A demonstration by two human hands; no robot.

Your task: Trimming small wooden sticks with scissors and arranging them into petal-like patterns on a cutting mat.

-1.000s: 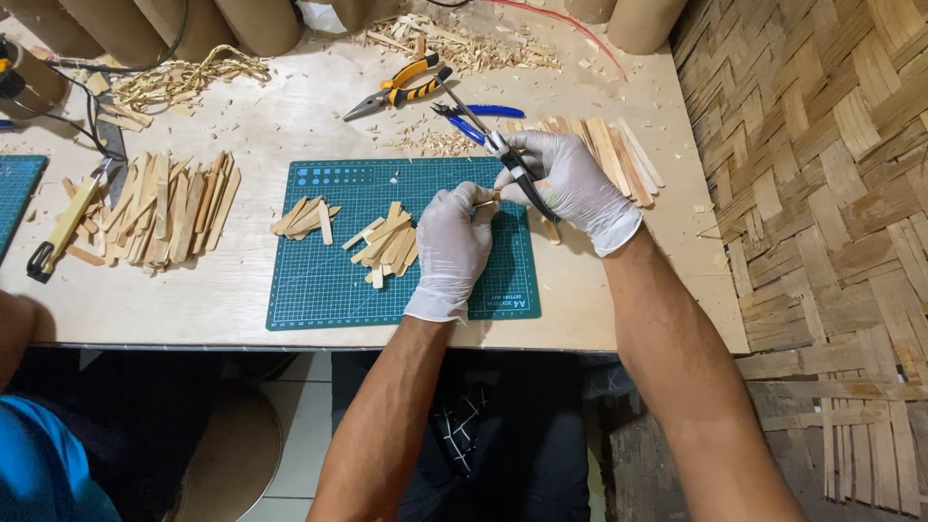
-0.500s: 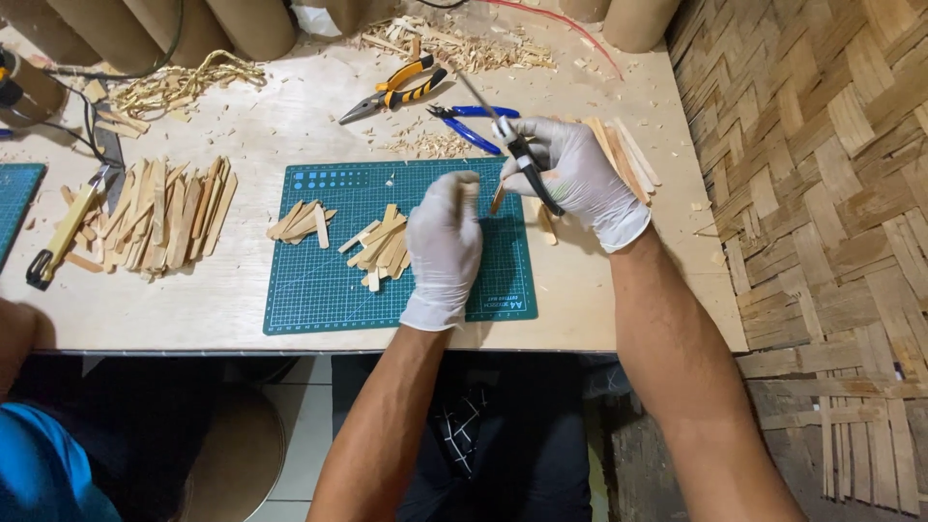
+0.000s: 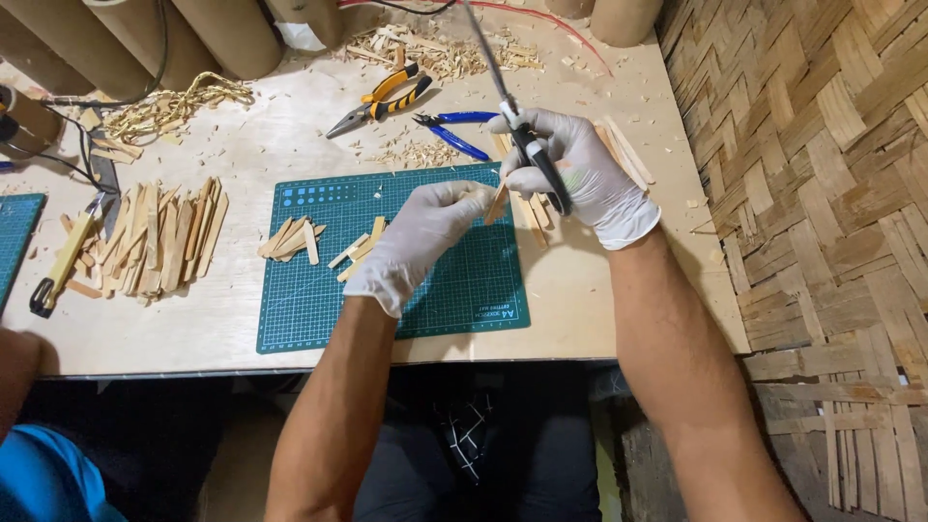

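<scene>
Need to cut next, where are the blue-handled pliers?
Head view: blue-handled pliers lie on the table beyond the green cutting mat, beside the right hand.

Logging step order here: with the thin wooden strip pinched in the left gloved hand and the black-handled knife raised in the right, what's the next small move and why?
Probably lower the black-handled knife to the thin wooden strip. The right gloved hand holds the blade pointing up, clear of the strip, which the left gloved hand pinches over the green cutting mat.

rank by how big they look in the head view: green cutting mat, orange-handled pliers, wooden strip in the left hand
1. green cutting mat, by far the largest.
2. orange-handled pliers.
3. wooden strip, the smallest; the left hand hides part of it, so its full length is unsure.
</scene>
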